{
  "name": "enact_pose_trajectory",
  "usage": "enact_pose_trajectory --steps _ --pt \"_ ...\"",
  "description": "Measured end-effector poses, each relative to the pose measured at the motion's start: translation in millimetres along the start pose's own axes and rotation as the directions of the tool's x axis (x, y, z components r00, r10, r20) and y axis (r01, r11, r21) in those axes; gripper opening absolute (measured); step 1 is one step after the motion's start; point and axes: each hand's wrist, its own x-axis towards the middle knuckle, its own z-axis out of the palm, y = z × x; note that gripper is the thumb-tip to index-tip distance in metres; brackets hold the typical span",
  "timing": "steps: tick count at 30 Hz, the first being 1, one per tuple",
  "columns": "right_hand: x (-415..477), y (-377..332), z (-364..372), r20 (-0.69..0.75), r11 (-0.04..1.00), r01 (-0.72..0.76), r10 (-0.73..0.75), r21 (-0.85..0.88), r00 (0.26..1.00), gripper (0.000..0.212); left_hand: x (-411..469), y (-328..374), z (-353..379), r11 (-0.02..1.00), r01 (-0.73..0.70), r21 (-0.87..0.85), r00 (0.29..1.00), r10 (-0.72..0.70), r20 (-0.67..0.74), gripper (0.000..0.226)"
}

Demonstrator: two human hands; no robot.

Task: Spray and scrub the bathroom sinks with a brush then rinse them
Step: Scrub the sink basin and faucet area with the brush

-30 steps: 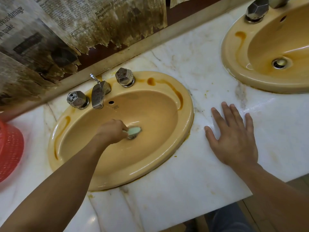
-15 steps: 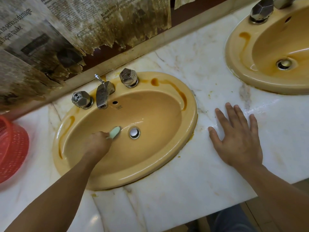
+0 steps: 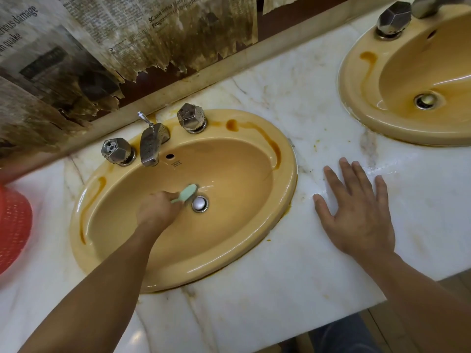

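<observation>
Fingers of the left hand (image 3: pixel 156 212) clamp a pale-green brush (image 3: pixel 185 194) beside the drain (image 3: pixel 200 203); right hand (image 3: pixel 358 212) lies splayed on marble.

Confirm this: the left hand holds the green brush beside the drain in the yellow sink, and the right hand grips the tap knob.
Not quite. The head view shows the right hand lying flat on the marble counter, gripping nothing. The left hand does hold the green brush beside the drain.

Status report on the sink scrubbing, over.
Left hand grips green brush, head beside the drain in near sink. Right hand flat on marble counter. Orange stains on sink rim; nothing blocking the brush.
</observation>
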Motion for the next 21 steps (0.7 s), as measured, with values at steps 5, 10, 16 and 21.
enact_pose_trajectory --steps 5,10,16,21 --pt "0 1 0 0.006 1.0 -0.002 0.002 -0.003 1.0 0.068 2 16 -13 0.98 -0.189 0.064 0.971 0.177 0.161 0.039" --pt "0 -2 -4 0.033 1.0 -0.003 0.003 -0.002 0.999 0.068 -25 37 -39 0.976 -0.201 0.086 0.973 0.189 0.132 0.036" --pt "-2 -3 -9 0.094 1.0 0.013 -0.011 -0.02 0.996 0.071 -97 35 -42 0.877 -0.164 -0.451 0.986 0.142 -0.082 0.039" --pt "-4 -6 -17 0.147 0.999 -0.02 0.015 0.036 0.989 0.068 -149 24 -57 0.78 -0.164 -0.604 0.983 0.074 -0.17 0.041"
